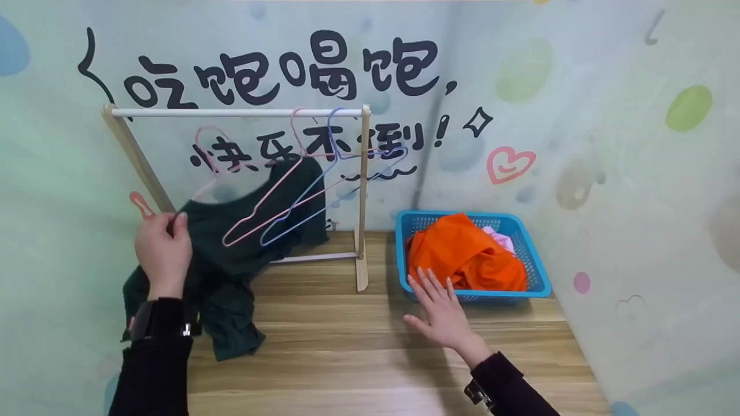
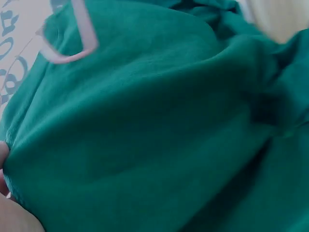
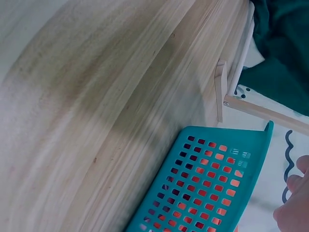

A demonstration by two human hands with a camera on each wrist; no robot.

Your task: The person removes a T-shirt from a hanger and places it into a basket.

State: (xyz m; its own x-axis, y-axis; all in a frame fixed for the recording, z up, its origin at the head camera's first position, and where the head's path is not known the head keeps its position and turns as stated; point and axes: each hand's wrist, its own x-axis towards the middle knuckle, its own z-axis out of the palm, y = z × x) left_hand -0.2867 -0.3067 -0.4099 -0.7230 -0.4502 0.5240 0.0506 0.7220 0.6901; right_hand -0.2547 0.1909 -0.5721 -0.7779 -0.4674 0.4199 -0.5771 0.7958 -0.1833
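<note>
Two hands are at work over a wooden table [image 1: 324, 323]. At the left, the left hand [image 1: 163, 248] pinches the edge of a green garment [image 1: 225, 260], which spreads across the front of a small clothes rack, its lower folds hanging toward the table. The left wrist view comes much closer: cloth fills nearly all of it, a seam runs along the gripped edge, and fingers show only at the border. The rounded end of a pinkish hanger lies over the cloth there.

In the head view, one pale pink hanger [image 1: 215, 170] rises above the garment's top edge, its hook below the rack's bar [image 1: 231, 113]. Farther right, a second pink hanger [image 1: 277, 188] and a blue hanger [image 1: 310, 189] hang from that bar, in front of the garment. The rack's right post [image 1: 363, 196] follows.

Next comes a blue basket [image 1: 491, 294] holding an orange cloth [image 1: 462, 248] and, behind it, a light pink cloth [image 1: 500, 240]. The right hand [image 1: 442, 315] appears at its near left corner, fingers extended and spread, grasping nothing; whether it touches the rim cannot be told. The right wrist view shows what the head view hardly does: the basket's slotted side, with orange showing through its holes.
</note>
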